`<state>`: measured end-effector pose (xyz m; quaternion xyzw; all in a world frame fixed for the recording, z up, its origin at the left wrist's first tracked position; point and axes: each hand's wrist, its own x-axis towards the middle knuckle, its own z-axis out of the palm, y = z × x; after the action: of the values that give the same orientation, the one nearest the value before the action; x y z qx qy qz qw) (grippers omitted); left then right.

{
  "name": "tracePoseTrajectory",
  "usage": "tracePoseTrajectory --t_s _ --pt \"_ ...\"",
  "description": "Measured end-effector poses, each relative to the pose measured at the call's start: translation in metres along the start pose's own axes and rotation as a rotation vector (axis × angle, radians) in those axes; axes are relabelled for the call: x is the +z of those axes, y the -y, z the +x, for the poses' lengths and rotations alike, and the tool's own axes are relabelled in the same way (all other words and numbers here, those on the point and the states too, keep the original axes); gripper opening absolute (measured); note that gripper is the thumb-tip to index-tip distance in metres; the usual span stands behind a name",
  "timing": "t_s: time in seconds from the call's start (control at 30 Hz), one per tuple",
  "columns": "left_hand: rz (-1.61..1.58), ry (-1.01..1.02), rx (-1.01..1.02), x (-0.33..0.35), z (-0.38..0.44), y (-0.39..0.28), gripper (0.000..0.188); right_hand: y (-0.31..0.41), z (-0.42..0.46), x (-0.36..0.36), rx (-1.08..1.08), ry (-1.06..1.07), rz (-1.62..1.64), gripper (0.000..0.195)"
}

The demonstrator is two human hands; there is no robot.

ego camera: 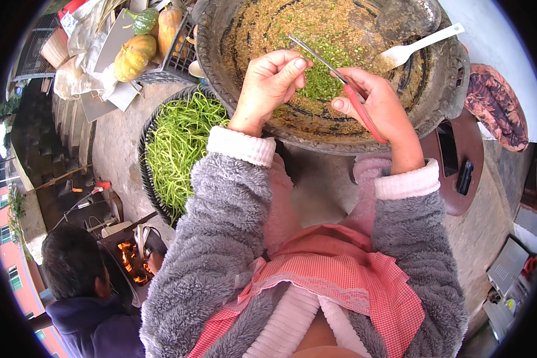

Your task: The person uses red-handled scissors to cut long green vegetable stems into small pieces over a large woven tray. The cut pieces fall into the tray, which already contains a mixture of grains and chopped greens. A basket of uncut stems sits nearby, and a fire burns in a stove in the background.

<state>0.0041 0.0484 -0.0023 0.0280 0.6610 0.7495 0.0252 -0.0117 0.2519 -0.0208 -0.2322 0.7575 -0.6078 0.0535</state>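
Observation:
My right hand is closed around red-handled scissors, their blades pointing up and left over a large round grey basin. The fingers of my left hand are pinched together beside the blades; whether a small bit sits between them is not visible. Beneath both hands, finely chopped green pieces lie heaped on a brown crumbly mixture. A white plastic spatula rests in the mixture with its handle over the right rim. Behind it is a smooth grey rounded object.
Left of the basin stands a dark basket of long thin green stalks. Pumpkins sit by a black crate. A person tends an open fire at lower left. A brown stool holds a phone.

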Motion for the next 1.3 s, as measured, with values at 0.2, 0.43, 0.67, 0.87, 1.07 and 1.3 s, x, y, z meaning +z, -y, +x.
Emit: tracePoseTrajectory --t_s 0.2,0.43,0.67,0.87,1.07,1.3 --pt "0.045 -0.001 0.026 -0.002 0.001 0.0 0.019 0.01 -0.001 -0.004 0.061 0.056 -0.092 0.055" --pt "0.125 0.034 0.066 -0.001 0.001 0.004 0.018 0.009 0.0 -0.002 0.053 0.081 -0.141 0.055" --pt "0.052 0.045 0.049 -0.002 0.0 0.001 0.016 0.021 -0.001 -0.001 0.05 0.087 -0.158 0.052" --pt "0.031 0.028 -0.02 -0.005 -0.002 -0.002 0.018 0.02 0.002 -0.005 0.173 0.163 -0.127 0.051" --pt "-0.012 0.012 -0.011 -0.005 0.0 -0.004 0.02 0.004 0.0 -0.002 0.016 0.028 -0.077 0.054" --pt "0.099 0.058 0.049 -0.007 0.0 0.003 0.019 0.007 0.0 -0.001 0.041 0.067 -0.125 0.056"
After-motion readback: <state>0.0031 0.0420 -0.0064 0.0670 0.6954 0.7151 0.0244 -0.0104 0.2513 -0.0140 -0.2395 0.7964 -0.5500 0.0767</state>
